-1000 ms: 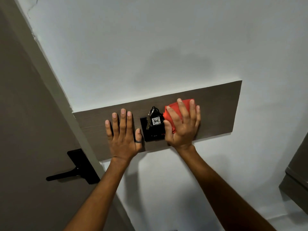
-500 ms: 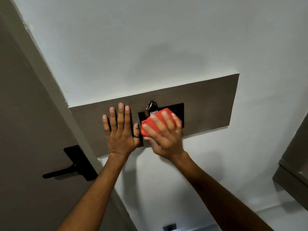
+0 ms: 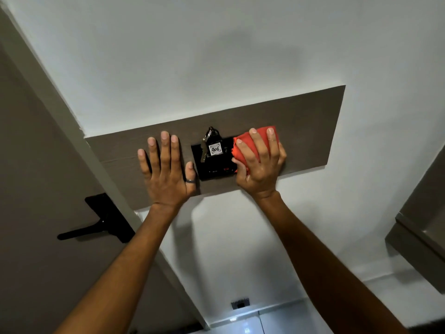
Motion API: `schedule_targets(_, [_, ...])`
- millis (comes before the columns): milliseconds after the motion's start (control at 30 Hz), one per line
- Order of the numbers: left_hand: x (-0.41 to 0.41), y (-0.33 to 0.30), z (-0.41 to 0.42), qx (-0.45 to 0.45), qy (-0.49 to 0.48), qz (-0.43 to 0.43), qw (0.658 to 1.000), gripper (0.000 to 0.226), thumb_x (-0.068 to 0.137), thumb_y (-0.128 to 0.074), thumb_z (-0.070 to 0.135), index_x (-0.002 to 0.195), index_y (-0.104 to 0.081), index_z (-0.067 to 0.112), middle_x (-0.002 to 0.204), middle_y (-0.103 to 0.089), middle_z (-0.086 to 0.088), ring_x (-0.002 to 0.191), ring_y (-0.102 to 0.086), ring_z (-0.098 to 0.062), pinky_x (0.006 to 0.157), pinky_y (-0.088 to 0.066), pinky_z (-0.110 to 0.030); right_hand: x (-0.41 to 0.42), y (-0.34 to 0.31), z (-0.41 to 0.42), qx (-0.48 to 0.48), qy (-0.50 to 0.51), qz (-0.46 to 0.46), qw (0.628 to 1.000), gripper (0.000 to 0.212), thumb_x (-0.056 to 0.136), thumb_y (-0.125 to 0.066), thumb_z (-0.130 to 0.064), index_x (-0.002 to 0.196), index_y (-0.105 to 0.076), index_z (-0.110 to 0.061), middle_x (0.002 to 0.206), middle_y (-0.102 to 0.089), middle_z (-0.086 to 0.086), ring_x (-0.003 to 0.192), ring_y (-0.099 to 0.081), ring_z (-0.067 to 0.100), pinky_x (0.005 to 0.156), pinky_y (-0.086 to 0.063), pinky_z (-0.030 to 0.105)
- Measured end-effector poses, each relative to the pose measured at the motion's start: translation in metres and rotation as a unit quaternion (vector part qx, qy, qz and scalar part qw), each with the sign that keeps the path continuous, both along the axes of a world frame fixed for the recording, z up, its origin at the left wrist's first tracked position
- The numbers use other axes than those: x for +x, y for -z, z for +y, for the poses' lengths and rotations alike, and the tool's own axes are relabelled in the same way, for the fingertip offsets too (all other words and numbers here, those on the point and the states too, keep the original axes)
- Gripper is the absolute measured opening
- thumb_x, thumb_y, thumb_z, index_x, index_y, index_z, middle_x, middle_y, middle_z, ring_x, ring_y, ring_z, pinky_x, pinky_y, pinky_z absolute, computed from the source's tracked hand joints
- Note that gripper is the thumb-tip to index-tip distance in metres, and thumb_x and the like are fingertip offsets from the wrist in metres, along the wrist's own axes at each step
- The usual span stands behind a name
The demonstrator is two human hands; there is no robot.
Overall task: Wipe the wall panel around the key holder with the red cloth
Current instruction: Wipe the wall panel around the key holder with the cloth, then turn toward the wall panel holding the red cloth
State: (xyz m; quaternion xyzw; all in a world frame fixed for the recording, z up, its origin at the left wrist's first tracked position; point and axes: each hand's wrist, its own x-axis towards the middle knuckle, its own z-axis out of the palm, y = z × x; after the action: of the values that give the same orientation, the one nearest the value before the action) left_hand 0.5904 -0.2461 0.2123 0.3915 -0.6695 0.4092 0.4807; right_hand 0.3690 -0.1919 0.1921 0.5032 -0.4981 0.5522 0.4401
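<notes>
Wall panel [image 3: 301,131] matt wood-grain; red cloth [image 3: 248,145] soft fabric; key holder [image 3: 214,172] glossy blk plastic.

Dim, even indoor light. Soft shadow smudge on white painted wall [image 3: 240,51]. Glare on glossy floor tiles [image 3: 243,326]. Wide-angle edge bending; slight softness.

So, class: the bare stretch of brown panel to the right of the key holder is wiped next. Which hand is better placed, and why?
Right. The right hand already grips the red cloth beside that stretch of wall panel; the left hand lies flat and empty across the key holder.
</notes>
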Motion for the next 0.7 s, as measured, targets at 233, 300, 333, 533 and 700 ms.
schedule_targets(233, [0.003, -0.007, 0.038, 0.092, 0.042, 0.004, 0.995, 0.061, 0.106, -0.040, 0.034, 0.160, -0.027, 0.010, 0.165, -0.028, -0.014, 0.156, -0.018, -0.033, 0.128, -0.017, -0.052, -0.023, 0.008, 0.053, 0.101, -0.059, -0.128, 0.985, 0.036, 0.096, -0.071, -0.009, 0.132, -0.070, -0.014, 0.139, -0.065, 0.012, 0.139, -0.048, 0.037, 0.104, -0.049, 0.054])
schedule_targets(300, [-0.006, 0.008, 0.056, 0.131, 0.073, 0.014, 0.989, 0.061, 0.106, -0.041, 0.033, 0.160, -0.027, 0.009, 0.166, -0.025, -0.013, 0.158, -0.013, -0.029, 0.129, -0.013, -0.050, -0.022, 0.018, 0.080, 0.097, -0.189, -0.317, 0.924, 0.031, 0.103, -0.064, -0.013, 0.134, -0.066, -0.012, 0.134, -0.068, 0.000, 0.131, -0.059, 0.021, 0.106, -0.054, 0.041])
schedule_targets(333, [-0.016, 0.022, 0.068, 0.148, 0.092, 0.008, 0.985, 0.061, 0.105, -0.043, 0.033, 0.159, -0.029, 0.008, 0.166, -0.026, -0.013, 0.158, -0.013, -0.029, 0.129, -0.013, -0.051, -0.022, 0.023, 0.096, 0.082, -0.270, -0.445, 0.850, 0.029, 0.106, -0.059, -0.017, 0.135, -0.064, -0.014, 0.123, -0.072, -0.011, 0.117, -0.066, 0.007, 0.096, -0.059, 0.030])
schedule_targets(533, [-0.100, 0.098, 0.121, 0.255, 0.218, -0.119, 0.935, 0.059, 0.102, -0.043, 0.033, 0.155, -0.037, 0.006, 0.163, -0.033, -0.017, 0.155, -0.021, -0.033, 0.129, -0.016, -0.050, -0.056, 0.067, 0.150, 0.032, -0.468, -0.841, 0.270, 0.053, 0.111, -0.035, -0.045, 0.100, -0.078, -0.015, 0.093, -0.079, 0.011, 0.091, -0.075, 0.029, 0.085, -0.062, 0.046])
schedule_targets(700, [-0.187, 0.132, 0.149, 0.372, 0.268, -0.136, 0.878, 0.059, 0.104, -0.042, 0.034, 0.155, -0.038, 0.006, 0.164, -0.031, -0.017, 0.155, -0.021, -0.035, 0.129, -0.010, -0.045, -0.117, 0.108, 0.199, -0.002, -0.432, -0.885, 0.174, 0.080, 0.104, -0.018, -0.067, 0.143, -0.060, -0.011, 0.145, -0.056, 0.033, 0.137, -0.049, 0.053, 0.109, -0.037, 0.075])
